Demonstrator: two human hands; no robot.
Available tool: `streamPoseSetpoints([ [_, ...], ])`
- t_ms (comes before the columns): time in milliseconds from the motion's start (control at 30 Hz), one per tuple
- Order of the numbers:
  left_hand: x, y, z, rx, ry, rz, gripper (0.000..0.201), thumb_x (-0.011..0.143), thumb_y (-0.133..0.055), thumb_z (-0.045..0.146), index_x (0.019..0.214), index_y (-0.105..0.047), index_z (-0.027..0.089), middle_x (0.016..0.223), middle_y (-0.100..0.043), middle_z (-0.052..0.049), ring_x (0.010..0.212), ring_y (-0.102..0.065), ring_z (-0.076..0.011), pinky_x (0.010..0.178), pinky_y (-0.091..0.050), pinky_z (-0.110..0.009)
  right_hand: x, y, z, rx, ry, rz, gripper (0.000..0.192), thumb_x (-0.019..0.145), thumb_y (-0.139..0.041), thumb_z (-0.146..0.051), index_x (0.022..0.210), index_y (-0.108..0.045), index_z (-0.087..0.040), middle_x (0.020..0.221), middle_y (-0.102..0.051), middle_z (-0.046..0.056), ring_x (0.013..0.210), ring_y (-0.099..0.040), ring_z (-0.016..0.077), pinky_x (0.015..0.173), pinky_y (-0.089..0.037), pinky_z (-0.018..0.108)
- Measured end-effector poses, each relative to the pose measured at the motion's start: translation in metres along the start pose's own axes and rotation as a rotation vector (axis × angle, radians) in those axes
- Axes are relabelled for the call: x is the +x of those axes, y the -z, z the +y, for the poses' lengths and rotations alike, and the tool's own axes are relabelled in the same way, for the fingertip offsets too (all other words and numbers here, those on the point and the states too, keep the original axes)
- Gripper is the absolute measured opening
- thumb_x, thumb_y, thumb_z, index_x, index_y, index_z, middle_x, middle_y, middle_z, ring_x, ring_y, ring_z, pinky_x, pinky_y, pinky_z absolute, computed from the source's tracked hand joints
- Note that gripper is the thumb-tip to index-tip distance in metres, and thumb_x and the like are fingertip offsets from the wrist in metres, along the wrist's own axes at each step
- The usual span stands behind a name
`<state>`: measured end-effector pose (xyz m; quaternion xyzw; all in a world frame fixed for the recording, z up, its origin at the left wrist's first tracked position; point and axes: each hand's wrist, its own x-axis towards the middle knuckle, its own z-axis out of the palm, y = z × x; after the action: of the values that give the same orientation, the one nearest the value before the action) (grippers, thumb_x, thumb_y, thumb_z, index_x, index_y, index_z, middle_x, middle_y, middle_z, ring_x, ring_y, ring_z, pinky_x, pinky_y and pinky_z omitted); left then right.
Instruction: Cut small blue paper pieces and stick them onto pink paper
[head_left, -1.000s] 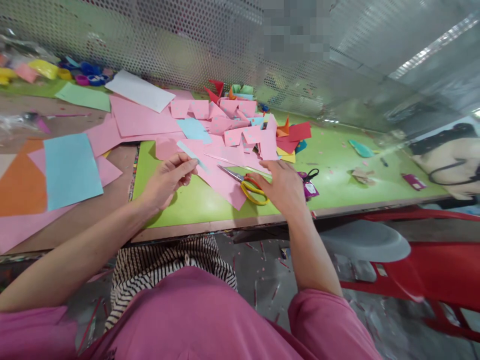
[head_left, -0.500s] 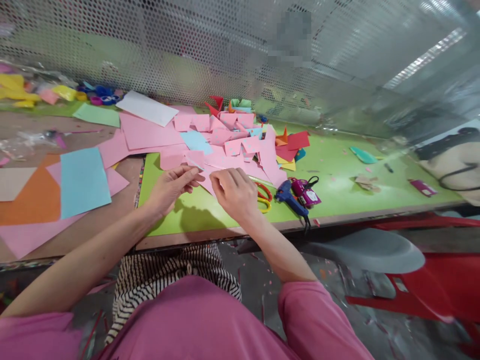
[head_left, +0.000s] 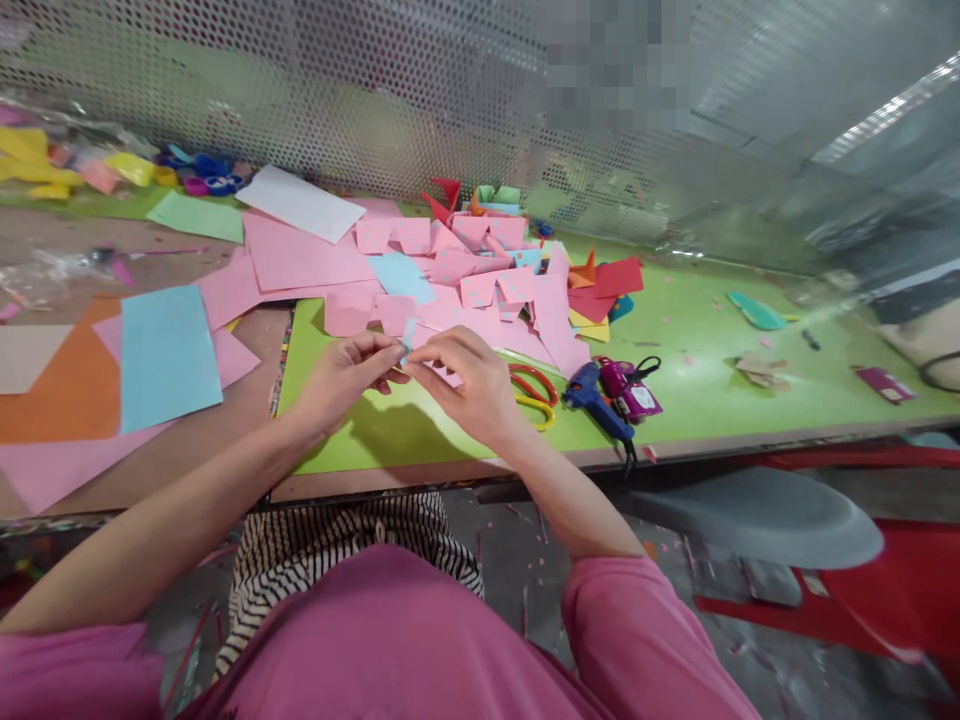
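A narrow light-blue paper strip (head_left: 409,331) stands up between my fingertips, partly hidden by them. My left hand (head_left: 349,375) pinches its lower end between thumb and fingers. Meeting it there, my right hand (head_left: 472,385) closes thumb and forefinger on the same end. Behind the hands lie several folded pink paper pieces (head_left: 486,287), some with blue dots, and a light-blue paper piece (head_left: 401,276). Just right of my right hand are scissors (head_left: 536,412) with red and yellow handles, then a blue glue gun (head_left: 596,405).
Pink sheets (head_left: 300,258), a white sheet (head_left: 300,203), and a blue sheet (head_left: 171,352) over an orange one (head_left: 60,400) cover the left side. A purple device (head_left: 630,388) sits by the glue gun. Perforated metal (head_left: 337,80) stands behind the table; a grey stool seat (head_left: 772,515) is at right.
My right hand has moved left to meet my left fingertips, its curled fingers now extended into a pinch. The blue strip now stands more upright. The camera view has shifted slightly.
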<state>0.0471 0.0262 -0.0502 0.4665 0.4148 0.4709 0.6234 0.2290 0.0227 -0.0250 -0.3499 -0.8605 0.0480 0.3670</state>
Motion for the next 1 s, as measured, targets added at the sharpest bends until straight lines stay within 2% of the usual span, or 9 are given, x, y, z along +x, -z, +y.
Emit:
streamPoseSetpoints([
  [67,-0.0023,-0.0004,0.0008,0.049,0.004,-0.030,0.025,0.079,-0.074,0.043,0.083,-0.070,0.018,0.078,-0.072,-0.002,0.069,-0.068,-0.0126,0.060,-0.051,-0.023,0.0029,-0.0012,0.0011,0.119,-0.132,0.025,0.011,0.098,-0.063,-0.029,0.094,-0.068,-0.020,0.092,-0.067,0.002,0.080,-0.061,0.0122,0.068,-0.049,0.026],
  [167,-0.0051,-0.0009,0.0020,0.080,0.006,-0.078,0.026,0.080,-0.072,0.043,0.086,-0.070,0.018,0.081,-0.075,-0.003,0.071,-0.069,-0.0137,0.064,-0.053,-0.024,0.0060,-0.0029,0.0004,0.263,-0.231,0.018,0.009,0.096,-0.064,-0.028,0.094,-0.068,-0.020,0.096,-0.066,0.002,0.079,-0.060,0.0110,0.065,-0.047,0.025],
  [333,-0.0072,-0.0013,0.0021,0.088,-0.001,-0.117,0.027,0.082,-0.071,0.045,0.087,-0.070,0.019,0.082,-0.076,-0.004,0.074,-0.071,-0.0158,0.067,-0.055,-0.027,0.0051,-0.0051,-0.0023,0.407,-0.403,-0.004,0.009,0.094,-0.065,-0.029,0.098,-0.062,-0.021,0.079,-0.062,-0.004,0.066,-0.052,0.0083,0.063,-0.042,0.025],
  [433,-0.0075,-0.0014,-0.0002,0.097,-0.015,-0.127,0.026,0.080,-0.074,0.043,0.089,-0.072,0.019,0.083,-0.077,-0.004,0.075,-0.071,-0.0155,0.065,-0.055,-0.025,0.0026,-0.0074,-0.0005,0.472,-0.457,0.028,0.022,0.092,-0.067,-0.030,0.110,-0.057,-0.023,0.077,-0.059,-0.006,0.063,-0.048,0.0081,0.061,-0.040,0.026],
  [567,-0.0069,-0.0030,-0.0021,0.116,-0.019,-0.072,0.024,0.076,-0.077,0.040,0.084,-0.072,0.018,0.078,-0.075,-0.002,0.069,-0.069,-0.0139,0.061,-0.054,-0.024,0.0012,-0.0085,0.0021,0.562,-0.512,0.051,0.036,0.089,-0.070,-0.037,0.119,-0.055,-0.023,0.081,-0.061,-0.005,0.067,-0.051,0.0090,0.064,-0.042,0.027],
  [667,-0.0066,-0.0047,-0.0006,0.122,-0.021,-0.046,0.026,0.074,-0.079,0.041,0.081,-0.071,0.018,0.074,-0.074,-0.002,0.067,-0.068,-0.0139,0.060,-0.054,-0.024,0.0021,-0.0068,0.0014,0.576,-0.572,0.038,0.032,0.086,-0.073,-0.043,0.106,-0.061,-0.022,0.084,-0.063,-0.003,0.068,-0.053,0.0091,0.063,-0.042,0.026],
  [800,-0.0072,-0.0054,0.0010,0.139,-0.026,-0.046,0.025,0.076,-0.076,0.042,0.079,-0.070,0.018,0.072,-0.072,-0.002,0.067,-0.069,-0.0145,0.059,-0.054,-0.024,0.0038,-0.0054,-0.0006,0.582,-0.576,0.001,0.021,0.087,-0.070,-0.040,0.086,-0.063,-0.020,0.074,-0.059,-0.004,0.063,-0.048,0.0076,0.059,-0.038,0.025],
  [1000,-0.0080,-0.0034,-0.0017,0.150,-0.043,-0.049,0.026,0.078,-0.076,0.043,0.080,-0.069,0.018,0.073,-0.072,-0.002,0.068,-0.069,-0.0140,0.060,-0.054,-0.024,0.0043,-0.0076,-0.0003,0.636,-0.584,-0.007,0.021,0.089,-0.065,-0.040,0.084,-0.063,-0.019,0.072,-0.058,-0.005,0.064,-0.047,0.0076,0.059,-0.036,0.025],
])
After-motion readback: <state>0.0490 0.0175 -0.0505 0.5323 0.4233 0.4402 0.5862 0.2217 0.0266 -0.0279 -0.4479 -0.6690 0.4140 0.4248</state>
